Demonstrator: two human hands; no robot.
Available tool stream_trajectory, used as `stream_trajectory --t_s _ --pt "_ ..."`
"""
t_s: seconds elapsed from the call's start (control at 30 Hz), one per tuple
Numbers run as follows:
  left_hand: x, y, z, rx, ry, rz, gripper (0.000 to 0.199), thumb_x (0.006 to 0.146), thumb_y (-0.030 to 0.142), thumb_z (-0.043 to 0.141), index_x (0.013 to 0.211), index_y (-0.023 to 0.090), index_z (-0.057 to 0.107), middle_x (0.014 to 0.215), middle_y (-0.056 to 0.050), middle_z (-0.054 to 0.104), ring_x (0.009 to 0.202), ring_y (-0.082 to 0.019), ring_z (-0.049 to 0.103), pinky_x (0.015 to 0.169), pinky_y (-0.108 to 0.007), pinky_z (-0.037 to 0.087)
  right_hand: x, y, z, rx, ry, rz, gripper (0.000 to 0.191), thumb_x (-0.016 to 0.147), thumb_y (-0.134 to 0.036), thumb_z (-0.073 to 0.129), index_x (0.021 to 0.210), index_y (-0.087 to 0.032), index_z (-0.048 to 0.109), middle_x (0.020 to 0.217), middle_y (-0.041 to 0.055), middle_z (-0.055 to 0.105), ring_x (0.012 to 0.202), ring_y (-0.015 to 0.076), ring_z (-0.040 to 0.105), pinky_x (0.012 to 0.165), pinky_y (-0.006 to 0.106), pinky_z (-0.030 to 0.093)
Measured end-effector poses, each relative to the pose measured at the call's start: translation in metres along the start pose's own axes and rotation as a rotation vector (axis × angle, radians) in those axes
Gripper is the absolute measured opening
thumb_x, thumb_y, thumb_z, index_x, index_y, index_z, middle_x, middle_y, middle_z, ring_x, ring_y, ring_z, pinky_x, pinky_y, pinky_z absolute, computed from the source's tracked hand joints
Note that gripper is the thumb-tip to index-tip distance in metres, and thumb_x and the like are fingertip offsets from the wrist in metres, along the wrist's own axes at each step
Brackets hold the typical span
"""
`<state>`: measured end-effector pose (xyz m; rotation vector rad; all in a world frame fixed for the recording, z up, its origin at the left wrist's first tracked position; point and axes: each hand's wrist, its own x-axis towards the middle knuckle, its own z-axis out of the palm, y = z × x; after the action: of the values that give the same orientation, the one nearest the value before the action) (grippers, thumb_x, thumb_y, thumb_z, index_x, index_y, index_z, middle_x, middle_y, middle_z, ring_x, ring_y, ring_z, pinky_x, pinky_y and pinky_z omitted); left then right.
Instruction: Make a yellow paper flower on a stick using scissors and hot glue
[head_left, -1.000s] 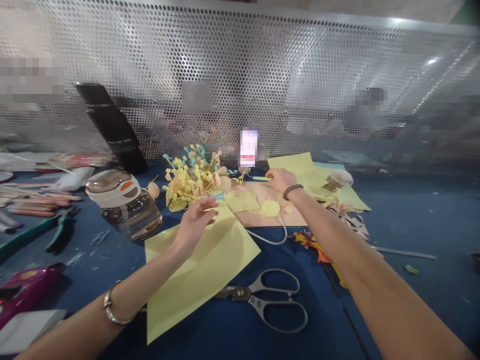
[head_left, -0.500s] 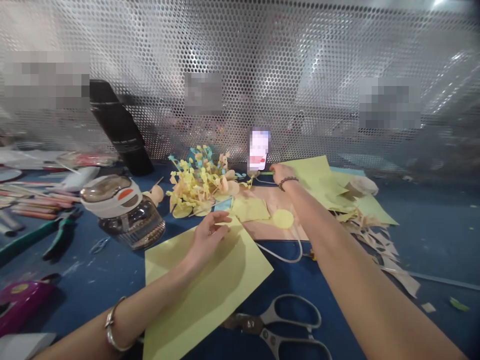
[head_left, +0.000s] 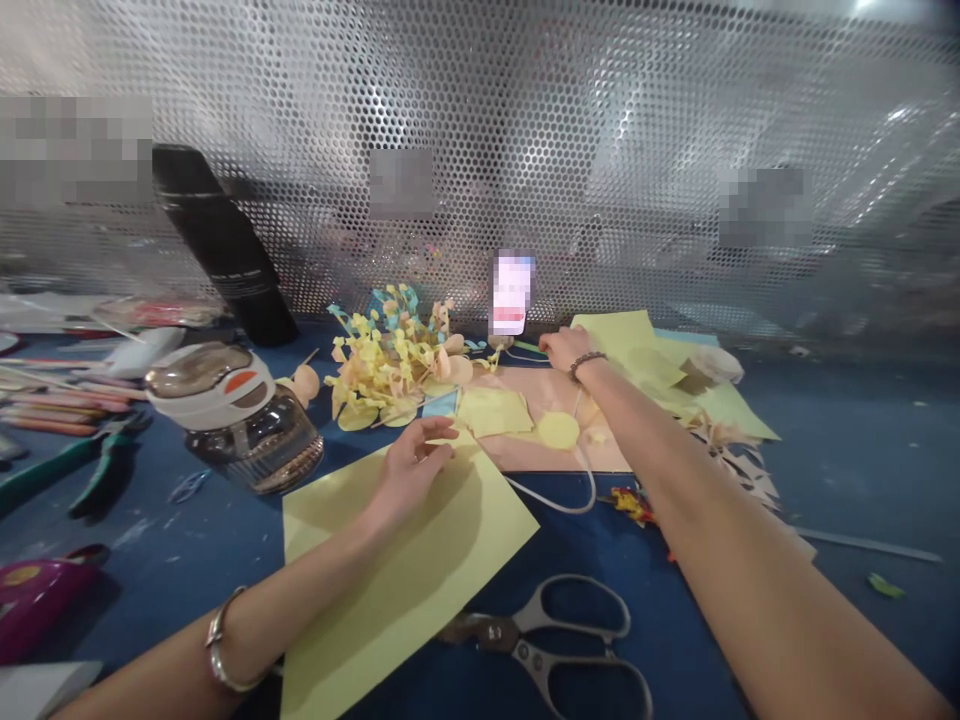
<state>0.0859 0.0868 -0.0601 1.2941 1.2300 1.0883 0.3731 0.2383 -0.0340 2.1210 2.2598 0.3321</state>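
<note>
"Under the left hand, a yellow sheet?"

"Yes, on the bench by the scissors, with that hand loosely curled, seemingly gripping nothing."

"And by the right hand?"

"Beyond the peach board, at a slim green object near the phone; can't tell whether grasping."

"Advice?"

"Press the sheet lightly; reach clear of the yellow disc."

This looks like a craft workshop: scissors, pliers and yellow paper lie on a blue table.
</note>
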Motion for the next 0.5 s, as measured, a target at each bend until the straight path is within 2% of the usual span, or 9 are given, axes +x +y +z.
stream_trajectory --t_s 0.17,0.27,0.4,0.5 --pt "0.001 -0.001 -0.001 0.0 -0.008 0.016 0.032 0.067 0.029 0.066 0.096 0.018 0.061 0.097 -0.008 0.068 0.074 -0.018 0.063 0.062 -0.028 0.046 -0.012 -0.01 -0.013 0.008 0.02 -0.02 0.027 0.092 -0.028 0.056 0.116 -0.016 0.057 0.119 0.009 0.058 0.1 0.0218 0.06 0.084 0.042 0.051" --pt "0.0 -0.001 -0.001 -0.009 -0.012 0.021 0.033 0.066 0.029 0.067 0.096 0.018 0.061 0.096 -0.008 0.069 0.074 -0.018 0.063 0.063 -0.028 0.047 -0.027 -0.018 -0.025 0.045 0.029 -0.084 0.027 0.092 -0.029 0.055 0.116 -0.017 0.057 0.119 0.0085 0.058 0.1 0.0218 0.06 0.085 0.043 0.05" --pt "-0.002 0.002 0.0 -0.019 -0.007 0.023 0.03 0.066 0.03 0.067 0.094 0.018 0.063 0.095 -0.007 0.069 0.073 -0.018 0.063 0.062 -0.028 0.048 -0.065 -0.039 -0.036 0.119 -0.023 -0.255 0.025 0.093 -0.031 0.054 0.112 -0.017 0.059 0.114 0.0074 0.062 0.096 0.0202 0.062 0.083 0.041 0.051" --pt "-0.003 0.003 -0.001 -0.017 0.001 0.023 0.03 0.067 0.029 0.066 0.095 0.019 0.063 0.098 -0.007 0.069 0.074 -0.018 0.064 0.062 -0.027 0.049 -0.096 -0.049 -0.039 0.139 -0.047 -0.358 0.024 0.088 -0.033 0.06 0.107 -0.019 0.064 0.11 0.0059 0.066 0.1 0.0214 0.061 0.088 0.041 0.047"
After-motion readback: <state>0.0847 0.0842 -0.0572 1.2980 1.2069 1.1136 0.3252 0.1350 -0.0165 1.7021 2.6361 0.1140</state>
